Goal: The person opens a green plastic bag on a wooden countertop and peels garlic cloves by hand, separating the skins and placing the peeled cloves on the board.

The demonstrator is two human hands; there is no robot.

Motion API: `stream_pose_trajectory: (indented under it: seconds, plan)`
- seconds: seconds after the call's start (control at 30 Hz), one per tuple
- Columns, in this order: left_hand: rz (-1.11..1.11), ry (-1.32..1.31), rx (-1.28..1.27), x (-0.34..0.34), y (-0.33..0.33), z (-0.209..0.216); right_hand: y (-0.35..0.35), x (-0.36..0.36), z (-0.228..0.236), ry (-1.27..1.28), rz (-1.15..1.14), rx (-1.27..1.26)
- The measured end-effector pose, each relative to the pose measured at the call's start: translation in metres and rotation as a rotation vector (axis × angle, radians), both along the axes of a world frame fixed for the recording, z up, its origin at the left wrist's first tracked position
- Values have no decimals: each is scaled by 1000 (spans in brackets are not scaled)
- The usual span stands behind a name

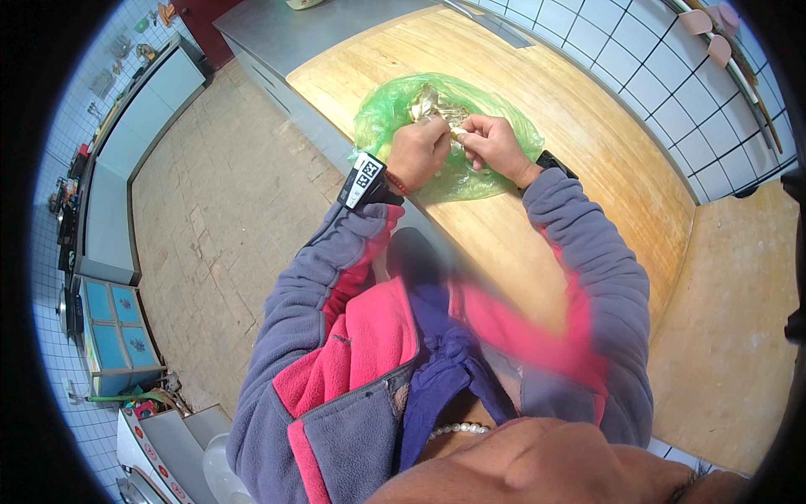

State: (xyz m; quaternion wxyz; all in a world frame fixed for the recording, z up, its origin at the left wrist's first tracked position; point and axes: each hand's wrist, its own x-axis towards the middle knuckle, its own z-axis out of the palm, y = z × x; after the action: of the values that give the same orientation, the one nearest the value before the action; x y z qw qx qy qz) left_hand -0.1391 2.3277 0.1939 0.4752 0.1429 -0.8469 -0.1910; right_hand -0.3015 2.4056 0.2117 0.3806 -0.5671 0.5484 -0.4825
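Left hand (417, 153): curled closed, right beside the small pale piece (457, 133). The palm is turned away, so I can't tell what it grips.
Right hand (495, 149): thumb and finger pinched together on the small pale piece. A pinch like that likely suits such a little thing.
Where the piece is: between the two hands, above the green bag (382, 99).
Which way it points: its long side seems to go across, from one hand toward the other. It is too small to see which end is the front.
Bag: spread wide under both hands, maybe so that little bits stay on it.
Pale brown heap (426, 102): on the bag, just past the hands, probably there to be easy to reach.
Wooden board (604, 168): flat under the bag, holding it up.
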Motion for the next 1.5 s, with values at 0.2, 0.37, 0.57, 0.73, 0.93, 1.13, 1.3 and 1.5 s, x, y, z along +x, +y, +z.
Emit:
stream_pose_trajectory:
  seconds: [0.2,0.37,0.57,0.73,0.93,1.13,1.3,1.5]
  plan:
    - [22,-14,-67,-1,-1,-2,1,1,-1,26,7,-24]
    - [23,-32,-84,-1,-2,-2,1,1,-2,16,18,-13]
    - [-13,-37,92,0,-4,-4,3,2,-1,-16,31,-14]
    - [-91,82,491,0,-11,-11,3,-1,3,-75,58,-17]
    - [-157,185,529,1,1,-15,2,-1,4,-111,61,1]
    - [-74,175,478,-2,10,-11,3,1,4,-88,57,11]
    - [16,140,249,-3,10,-11,3,1,4,-100,55,39]
    - [128,102,68,-7,13,-7,2,2,3,-153,41,59]
